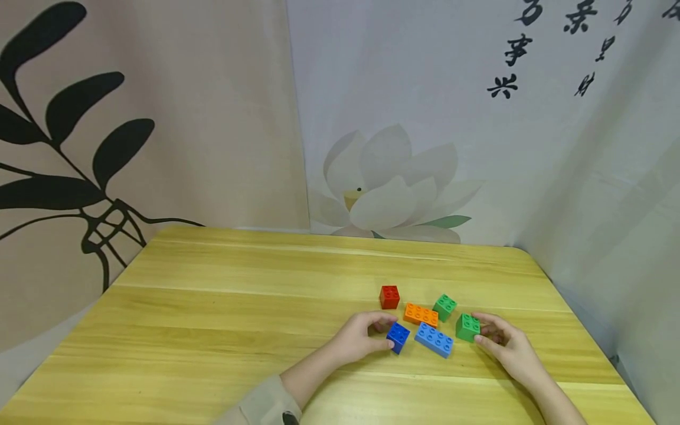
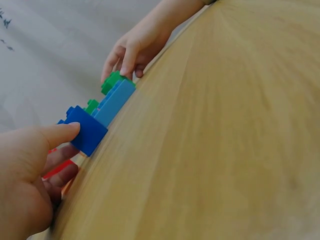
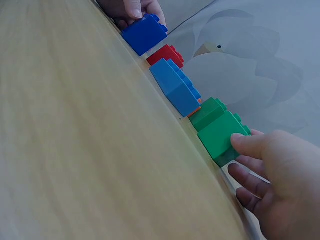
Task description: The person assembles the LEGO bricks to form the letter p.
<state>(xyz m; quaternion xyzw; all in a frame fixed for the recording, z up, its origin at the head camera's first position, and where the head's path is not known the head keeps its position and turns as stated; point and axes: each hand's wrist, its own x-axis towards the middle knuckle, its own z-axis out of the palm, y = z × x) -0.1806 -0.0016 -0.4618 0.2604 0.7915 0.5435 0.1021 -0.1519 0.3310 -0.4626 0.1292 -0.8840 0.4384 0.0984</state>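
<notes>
In the head view my left hand (image 1: 358, 339) pinches a dark blue building brick (image 1: 398, 337) between thumb and fingers. My right hand (image 1: 507, 345) holds a green brick (image 1: 467, 327) by its right side, the thumb on its near face. Between the hands lies a longer light blue brick (image 1: 434, 340). Behind that sit an orange brick (image 1: 421, 315) and a second green brick (image 1: 444, 307). A red brick (image 1: 389, 297) stands farther back, beyond the left fingertips. The left wrist view shows the thumb against the dark blue brick (image 2: 86, 131).
All the bricks are on a wooden table (image 1: 212, 330) with rounded far corners. Behind it hangs a pale curtain (image 1: 228, 118) printed with dark leaves, a lotus and black characters. Another curtain stretch (image 1: 611, 206) runs along the right side.
</notes>
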